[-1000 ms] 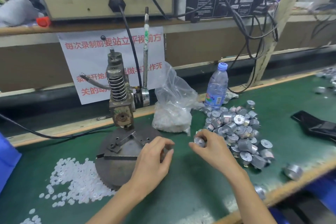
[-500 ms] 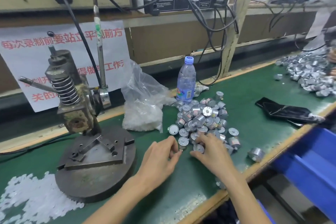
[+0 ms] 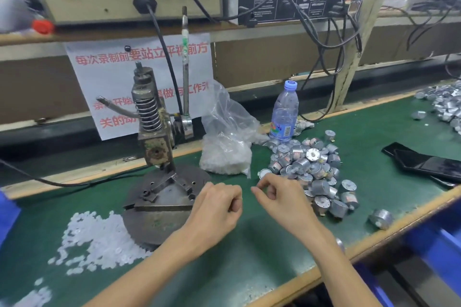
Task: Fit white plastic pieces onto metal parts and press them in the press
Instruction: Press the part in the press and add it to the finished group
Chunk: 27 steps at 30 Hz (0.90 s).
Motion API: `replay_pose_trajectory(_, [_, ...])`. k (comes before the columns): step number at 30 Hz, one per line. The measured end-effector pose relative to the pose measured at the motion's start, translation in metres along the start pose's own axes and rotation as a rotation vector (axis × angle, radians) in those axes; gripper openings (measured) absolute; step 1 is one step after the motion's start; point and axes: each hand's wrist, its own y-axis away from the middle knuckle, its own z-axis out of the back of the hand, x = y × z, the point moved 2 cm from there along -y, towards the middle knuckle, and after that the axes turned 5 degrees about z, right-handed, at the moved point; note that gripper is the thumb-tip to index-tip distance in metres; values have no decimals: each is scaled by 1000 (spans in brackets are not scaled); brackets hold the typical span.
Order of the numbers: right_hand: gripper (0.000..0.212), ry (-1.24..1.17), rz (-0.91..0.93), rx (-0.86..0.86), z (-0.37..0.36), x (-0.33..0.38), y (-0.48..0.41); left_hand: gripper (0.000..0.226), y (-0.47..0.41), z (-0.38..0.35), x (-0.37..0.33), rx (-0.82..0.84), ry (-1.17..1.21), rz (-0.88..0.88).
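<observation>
Both grips were curled, contents hidden: the right hand (image 3: 282, 198) hovered just beside the metal parts (image 3: 308, 166) heaped to its right; white plastic pieces (image 3: 99, 239) lay well left of the left hand (image 3: 215, 204).

Green-topped workbench (image 3: 252, 259), wooden shelf (image 3: 99, 33) behind

Even, fairly bright light; slight blur, wide-angle bending at edges.
</observation>
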Motion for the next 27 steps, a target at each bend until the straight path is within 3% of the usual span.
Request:
replay_pose_trajectory(5, [20,-125,207,120,-35,67,-9,44,32,59,27,-64,-122,-9])
replay_pose_trajectory(10, [19,-188,488,275,-78,160,-17,28,78,133,74,-68,-187,190])
replay_pose_trajectory(15, [12,-186,766,398,-125,263,-33,14,128,216,112,-187,-280,355])
replay_pose_trajectory(16, [12,-185,798,403,-134,283,-35,6,139,232,120,-227,-287,397])
replay_pose_trajectory(19, [9,-239,845,458,-163,338,-40,17,171,271,145,-348,-317,513])
replay_pose_trajectory(21, [11,-276,871,511,-184,369,-38,11,193,287,167,-384,-318,616])
replay_pose_trajectory(24, [11,-325,894,588,-215,404,-28,13,227,297,205,-290,-427,855])
replay_pose_trajectory(27, [7,-256,919,684,-244,425,-18,21,253,294,240,13,-548,1034])
